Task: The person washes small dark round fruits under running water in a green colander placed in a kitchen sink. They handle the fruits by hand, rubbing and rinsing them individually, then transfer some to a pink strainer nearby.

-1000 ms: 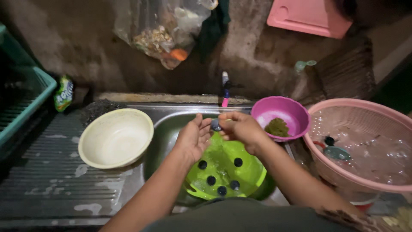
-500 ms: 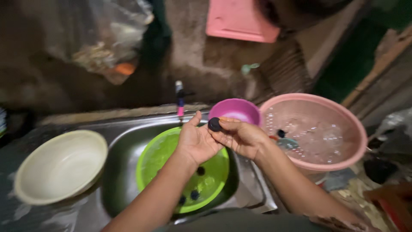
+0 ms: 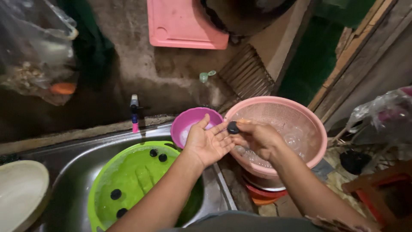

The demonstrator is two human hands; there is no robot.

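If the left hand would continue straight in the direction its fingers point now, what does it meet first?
The left hand points right and slightly up, so it would probably first meet the small dark round piece pinched by the right hand, then the pink strainer basket. Depth is uncertain.

A single head-worn camera looks steeply down and forward from close above the sink and pink colander, facing the rough back wall.

Dim overall, lit from near the camera; wall and corners in deep shadow. Slight motion blur, soft focus at edges. Faint glare on wet sink
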